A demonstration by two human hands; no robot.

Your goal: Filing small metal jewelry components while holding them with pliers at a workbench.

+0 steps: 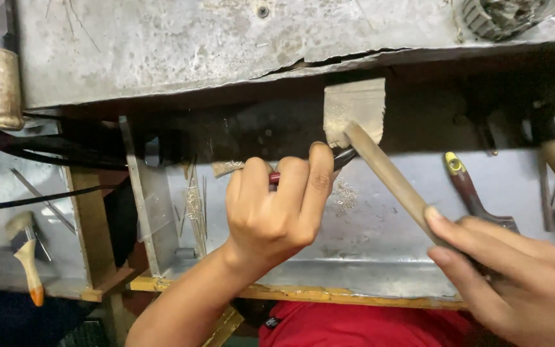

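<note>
My left hand is closed around red-handled pliers, whose dark jaws point right toward a wooden bench peg that juts from the worn grey bench edge. Whatever the jaws grip is too small to tell. My right hand holds a long flat file. The file slants up to the left and its tip rests against the peg, just above the pliers' jaws.
A metal catch tray lies under the peg, with silvery filings and thin wires on it. A red-and-yellow-handled tool lies at right. Wooden-handled tools sit at far left and hang at far right.
</note>
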